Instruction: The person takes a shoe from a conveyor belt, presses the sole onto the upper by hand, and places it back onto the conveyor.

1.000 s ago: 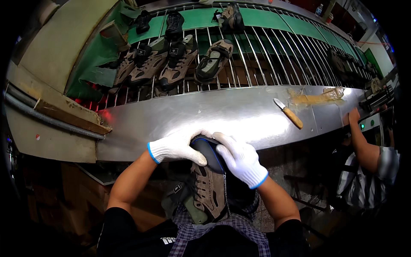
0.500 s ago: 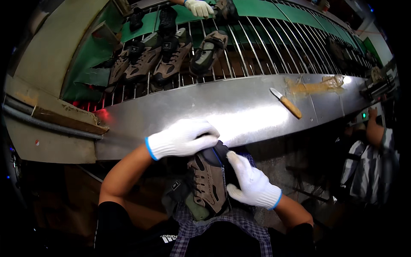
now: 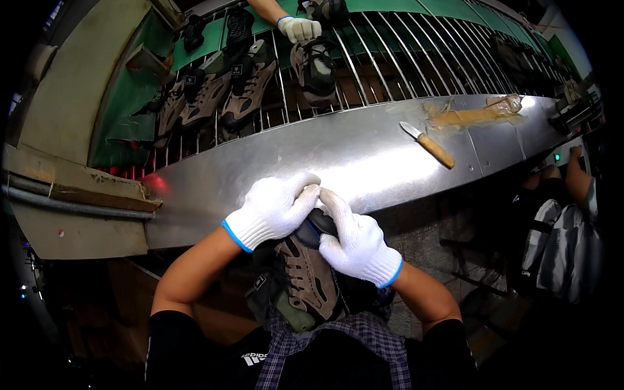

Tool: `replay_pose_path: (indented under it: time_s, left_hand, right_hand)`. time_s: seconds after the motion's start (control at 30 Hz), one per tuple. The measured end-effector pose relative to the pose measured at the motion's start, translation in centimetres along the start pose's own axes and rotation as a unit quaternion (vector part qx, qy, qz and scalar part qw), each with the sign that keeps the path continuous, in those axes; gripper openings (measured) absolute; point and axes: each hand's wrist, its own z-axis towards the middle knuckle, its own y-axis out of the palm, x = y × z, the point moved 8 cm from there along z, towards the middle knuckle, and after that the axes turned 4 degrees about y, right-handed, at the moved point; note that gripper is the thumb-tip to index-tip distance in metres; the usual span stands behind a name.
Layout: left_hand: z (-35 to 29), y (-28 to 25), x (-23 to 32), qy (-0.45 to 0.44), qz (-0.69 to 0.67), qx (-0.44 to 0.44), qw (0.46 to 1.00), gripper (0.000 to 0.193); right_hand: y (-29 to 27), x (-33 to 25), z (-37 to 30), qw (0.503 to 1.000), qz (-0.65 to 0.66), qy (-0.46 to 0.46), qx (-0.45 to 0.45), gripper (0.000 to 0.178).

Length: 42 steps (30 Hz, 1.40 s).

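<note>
Brushed-metal surface [image 3: 240,169] runs across the middle, curving with the lens, and beyond it a rack of metal rods [image 3: 403,58] holds brown and black shoes [image 3: 207,97] on its left part. On the surface lie a short knife [image 3: 432,149] with a wooden handle, its blade angled up and left, and beyond it a strip of brown tape [image 3: 478,114]. Just off the near edge of the surface, above the person's plaid apron [image 3: 357,331], is a brown suede shoe [image 3: 309,276], its dark end with a blue line pointing away from the body and its olive tongue [image 3: 292,316] toward the lap. Both hands wear white knit gloves with blue cuffs. At the shoe's far tip, the left hand [image 3: 276,205] has its fingers bunched, thumb pressed against them; what lies between them is hidden. The right hand [image 3: 357,237] grips the dark end from the other side, thumb bent against it and fingers reaching up to meet the left thumb. Across the rack, a co-worker's gloved hand [image 3: 299,29], fingers curled, is at the upper end of another shoe [image 3: 318,71]. Someone in striped clothing [image 3: 562,250] is at the far right.
</note>
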Motion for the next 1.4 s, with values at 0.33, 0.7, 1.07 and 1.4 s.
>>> replay_pose_path:
  time_s: [0.33, 0.7, 1.07, 1.4]
  left_hand:
    - [-1.3, 0.0, -0.7, -0.034, -0.113, 0.118, 0.986, 0.040]
    - [-6.1, 4.1, -4.5, -0.142, -0.631, 0.261, 0.716, 0.055]
    - [-9.6, -1.7, 2.2, -0.068, -0.590, 0.241, 0.768, 0.048]
    - [-12.6, -0.1, -0.5, -0.098, -0.574, 0.224, 0.781, 0.081]
  right_hand:
    - [-0.3, -2.8, -5.5, 0.996, -0.030, -0.075, 0.044, 0.075]
    - [-0.7, -5.1, -3.9, 0.994, -0.091, -0.053, -0.035, 0.094]
    - [-1.2, -11.4, -0.4, 0.970, -0.143, -0.011, -0.194, 0.096]
    - [-6.2, -19.1, -1.0, 0.982, -0.085, -0.163, -0.046, 0.100]
